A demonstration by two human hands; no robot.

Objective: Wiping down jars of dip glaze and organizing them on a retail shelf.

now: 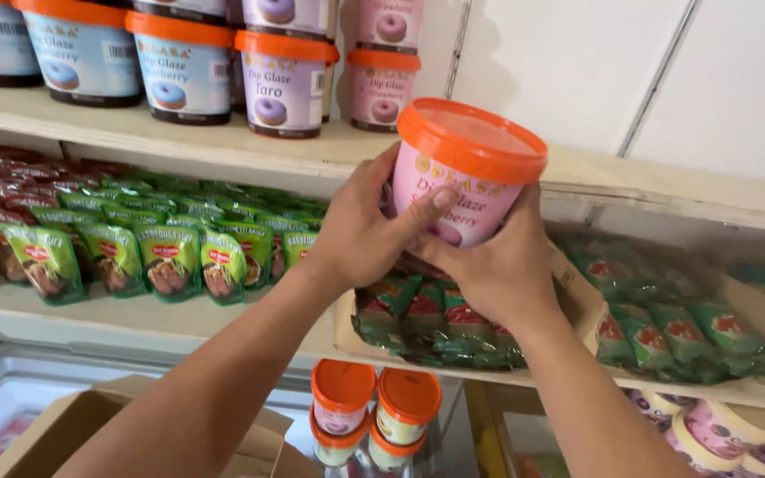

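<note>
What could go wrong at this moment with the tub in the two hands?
The pink tub is held in the air by the left hand and right hand, tilted; if the grip slips, it may fall onto the green pouches or the small tubs below.

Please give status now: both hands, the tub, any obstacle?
Left hand and right hand both grip pink tub, orange lid on. Tub held above the top shelf's edge. Nothing blocking.
</note>
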